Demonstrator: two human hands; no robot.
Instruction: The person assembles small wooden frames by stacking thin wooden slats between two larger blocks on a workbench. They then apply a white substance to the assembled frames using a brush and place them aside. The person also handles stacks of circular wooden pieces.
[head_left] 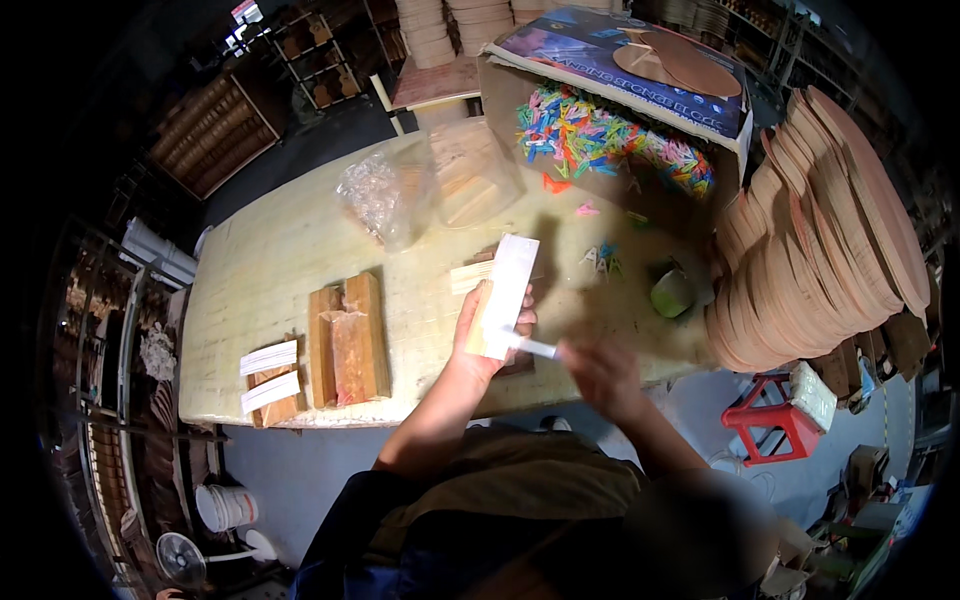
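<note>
My left hand is wrapped round a bundle of pale wooden strips with a broad white top face, held tilted above the table. A thin white stick-like tool is in my right hand, which is blurred. The tool's end meets the lower part of the white face; its exact kind cannot be made out. Beneath the bundle lie more pale strips on a dark wooden piece, partly hidden by my left hand. To the right stands a green cup-like container.
Left on the table are a wooden block with white strips and a grooved wooden holder. Plastic bags lie farther back. A carton of colourful small clips and tall stacks of curved wooden pieces border the right side.
</note>
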